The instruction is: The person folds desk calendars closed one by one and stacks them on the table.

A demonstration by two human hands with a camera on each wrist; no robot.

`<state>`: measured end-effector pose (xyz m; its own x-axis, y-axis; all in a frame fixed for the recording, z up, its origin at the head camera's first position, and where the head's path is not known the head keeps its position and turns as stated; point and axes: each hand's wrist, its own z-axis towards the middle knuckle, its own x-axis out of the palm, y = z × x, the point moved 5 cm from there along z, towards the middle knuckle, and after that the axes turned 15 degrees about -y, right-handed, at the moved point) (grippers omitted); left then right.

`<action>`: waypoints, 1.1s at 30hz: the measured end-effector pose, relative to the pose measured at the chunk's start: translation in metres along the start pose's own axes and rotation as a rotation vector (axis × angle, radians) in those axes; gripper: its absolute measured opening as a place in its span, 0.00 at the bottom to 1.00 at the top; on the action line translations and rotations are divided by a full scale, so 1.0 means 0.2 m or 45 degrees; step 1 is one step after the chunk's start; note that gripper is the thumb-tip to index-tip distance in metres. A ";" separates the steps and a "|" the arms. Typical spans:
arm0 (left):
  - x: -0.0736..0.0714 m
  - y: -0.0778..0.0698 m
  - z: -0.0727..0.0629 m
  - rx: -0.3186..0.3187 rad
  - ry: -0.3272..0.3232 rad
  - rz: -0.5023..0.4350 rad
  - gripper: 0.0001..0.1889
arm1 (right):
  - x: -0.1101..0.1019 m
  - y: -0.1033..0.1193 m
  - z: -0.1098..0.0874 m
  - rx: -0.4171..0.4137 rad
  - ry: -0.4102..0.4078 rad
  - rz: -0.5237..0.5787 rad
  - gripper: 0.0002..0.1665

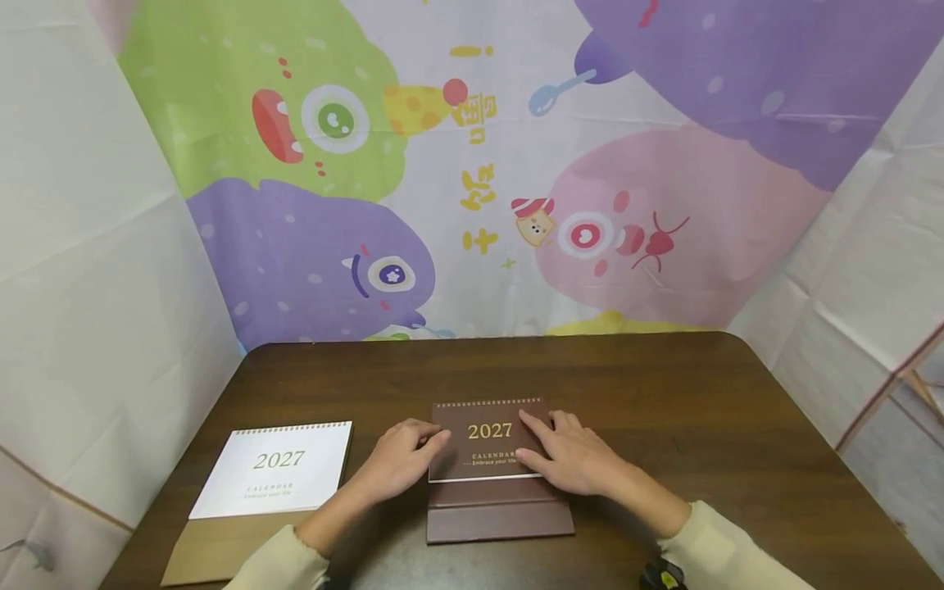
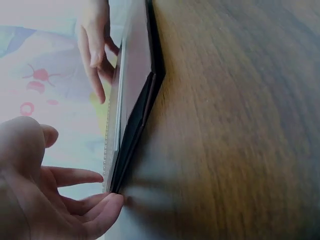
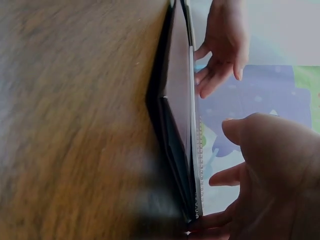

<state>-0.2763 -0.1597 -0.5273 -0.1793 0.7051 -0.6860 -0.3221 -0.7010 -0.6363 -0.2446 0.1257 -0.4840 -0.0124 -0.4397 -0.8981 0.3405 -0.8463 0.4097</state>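
A brown 2027 desk calendar [image 1: 487,442] lies low on the table in front of me, its spiral binding along the far edge and its folded stand showing at the near side. My left hand [image 1: 404,459] is at its left edge; in the left wrist view, the fingertips [image 2: 114,200] meet the calendar's side near the binding. On the opposite side, my right hand [image 1: 578,455] reaches over the right edge, thumb and index finger above the cover. The right wrist view shows lower fingertips [image 3: 202,222] at the calendar's edge. Both hands have loosely extended fingers.
To the left lies a white 2027 desk calendar [image 1: 273,471] on a tan stand [image 1: 214,541], close to my left forearm. The dark wooden table [image 1: 664,393] has rounded far corners. Behind it hangs a cartoon-printed cloth [image 1: 479,287], with pale cloth walls on both sides.
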 end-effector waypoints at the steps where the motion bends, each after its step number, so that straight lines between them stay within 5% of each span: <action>1: 0.00 0.00 0.00 -0.012 -0.012 -0.009 0.32 | 0.00 0.00 0.00 0.013 -0.008 0.018 0.42; 7: 0.06 0.09 0.03 -0.162 -0.012 -0.035 0.23 | -0.02 0.00 0.02 0.073 -0.044 0.112 0.39; 15: 0.10 0.16 0.04 -0.260 -0.001 -0.139 0.21 | -0.03 0.00 0.03 0.101 -0.117 0.147 0.37; 22: 0.08 0.17 0.05 -0.300 -0.014 -0.178 0.29 | -0.05 0.02 0.05 0.092 -0.176 0.201 0.38; 33: 0.10 0.20 0.06 -0.250 -0.028 -0.166 0.27 | -0.04 0.03 0.05 0.070 -0.205 0.269 0.37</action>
<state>-0.3047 -0.1724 -0.5619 -0.1690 0.7917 -0.5870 -0.1576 -0.6096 -0.7769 -0.2519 0.1211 -0.4727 -0.0976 -0.6466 -0.7566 0.2997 -0.7440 0.5971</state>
